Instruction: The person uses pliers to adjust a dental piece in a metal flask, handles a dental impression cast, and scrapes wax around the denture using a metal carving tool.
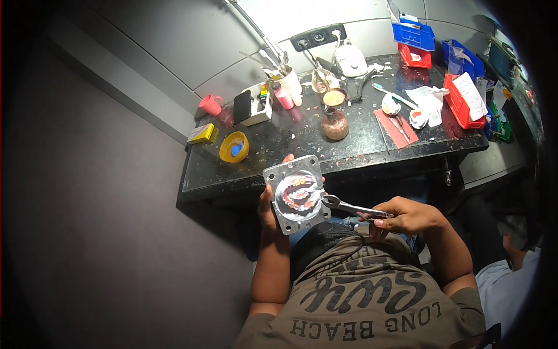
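Observation:
My left hand (267, 210) grips a square metal dental flask half (274, 176) from its left side, with fingertips showing at the top edge. White plaster (294, 217) fills the round well of the flask. Set in the plaster is a horseshoe-shaped denture (286, 200) with pinkish-red and pale parts. A pair of metal pliers (356, 209) is in my right hand (405, 216), its fingers closed round the handles. The looped jaws of the pliers reach the flask's right edge, by the plaster; whether they touch it I cannot tell.
On the black workbench (279, 153) stand a yellow bowl (228, 152), a red mug (210, 105), a white box (260, 114) and a round bottle (335, 126). Farther right lie a red sheet (396, 131) with tools and a red bin (459, 107). Another person's white clothing (505, 291) shows at lower right.

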Available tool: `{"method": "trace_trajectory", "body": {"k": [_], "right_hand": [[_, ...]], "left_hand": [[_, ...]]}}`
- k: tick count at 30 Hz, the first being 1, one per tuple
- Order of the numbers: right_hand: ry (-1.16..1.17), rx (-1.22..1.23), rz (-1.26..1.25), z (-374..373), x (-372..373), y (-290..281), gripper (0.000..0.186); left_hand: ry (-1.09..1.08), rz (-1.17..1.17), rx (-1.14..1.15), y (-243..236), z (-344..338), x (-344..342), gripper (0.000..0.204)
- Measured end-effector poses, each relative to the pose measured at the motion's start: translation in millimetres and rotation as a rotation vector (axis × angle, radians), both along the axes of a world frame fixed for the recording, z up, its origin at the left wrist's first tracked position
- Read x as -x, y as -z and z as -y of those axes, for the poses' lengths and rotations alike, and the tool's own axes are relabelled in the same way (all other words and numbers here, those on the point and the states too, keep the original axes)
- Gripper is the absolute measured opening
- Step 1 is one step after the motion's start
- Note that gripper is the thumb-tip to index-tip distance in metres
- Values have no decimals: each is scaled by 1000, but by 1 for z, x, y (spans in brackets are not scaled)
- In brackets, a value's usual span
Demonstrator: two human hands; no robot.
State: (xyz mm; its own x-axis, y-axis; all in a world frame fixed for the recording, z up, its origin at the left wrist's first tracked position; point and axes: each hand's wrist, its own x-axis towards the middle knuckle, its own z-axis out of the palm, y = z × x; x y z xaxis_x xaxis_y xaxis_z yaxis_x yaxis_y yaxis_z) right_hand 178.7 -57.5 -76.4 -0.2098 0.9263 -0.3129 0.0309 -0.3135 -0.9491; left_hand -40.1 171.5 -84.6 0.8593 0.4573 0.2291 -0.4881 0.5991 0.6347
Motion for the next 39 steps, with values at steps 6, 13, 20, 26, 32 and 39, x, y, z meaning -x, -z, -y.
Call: {"method": "trace_trajectory", "body": {"k": [6, 13, 20, 26, 32, 39], "right_hand": [[-56, 42, -129, 1, -1, 2, 32], [-80, 56, -202, 8, -5, -3, 37], [-5, -10, -386, 7, -3, -2, 39], [-26, 1, -407, 5, -2, 2, 38], [-51, 53, -372, 5, -3, -1, 39], [-14, 153, -492, 6, -2, 1, 36]], "left_hand": [[24, -37, -37, -5, 4, 3, 101], [38, -115, -105, -12, 9, 7, 108], [100, -64, 44, -7, 9, 2, 105], [161, -57, 66, -4, 5, 2, 104], [189, -121, -6, -5, 6, 3, 105], [21, -149, -114, -10, 17, 3, 108]]}}
